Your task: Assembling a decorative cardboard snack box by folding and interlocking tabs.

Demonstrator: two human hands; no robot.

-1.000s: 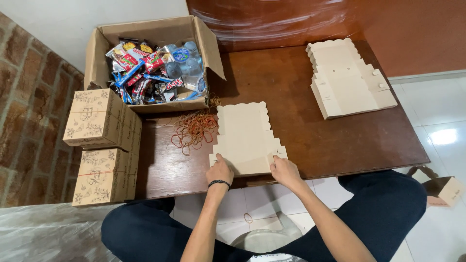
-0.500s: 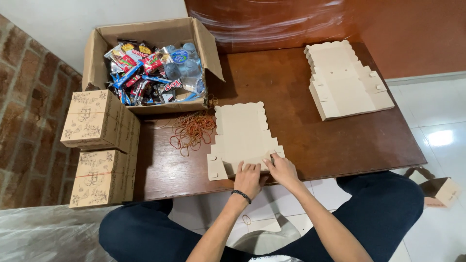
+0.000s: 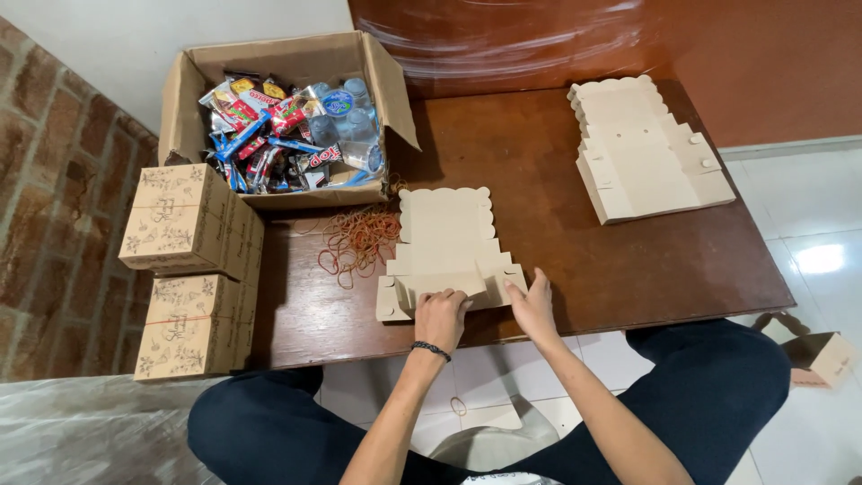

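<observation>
A flat beige cardboard box blank (image 3: 446,235) with a scalloped far edge lies on the brown wooden table (image 3: 557,242). Its near panel stands partly folded upward. My left hand (image 3: 440,316), with a dark band on the wrist, presses against that raised near flap. At the blank's near right corner, my right hand (image 3: 532,305) holds the side flap with the fingers on its edge. A loose heap of orange rubber bands (image 3: 357,237) lies just left of the blank.
An open carton (image 3: 287,117) full of snack packets and water cups stands at the back left. Finished printed boxes (image 3: 184,269) are stacked at the table's left edge. A pile of flat blanks (image 3: 642,153) lies back right. A small box (image 3: 817,355) sits on the floor, right.
The blank's near panel and side tabs have been lifted from flat to partly folded. Both hands slid right along the near edge, now close together on the flaps.
</observation>
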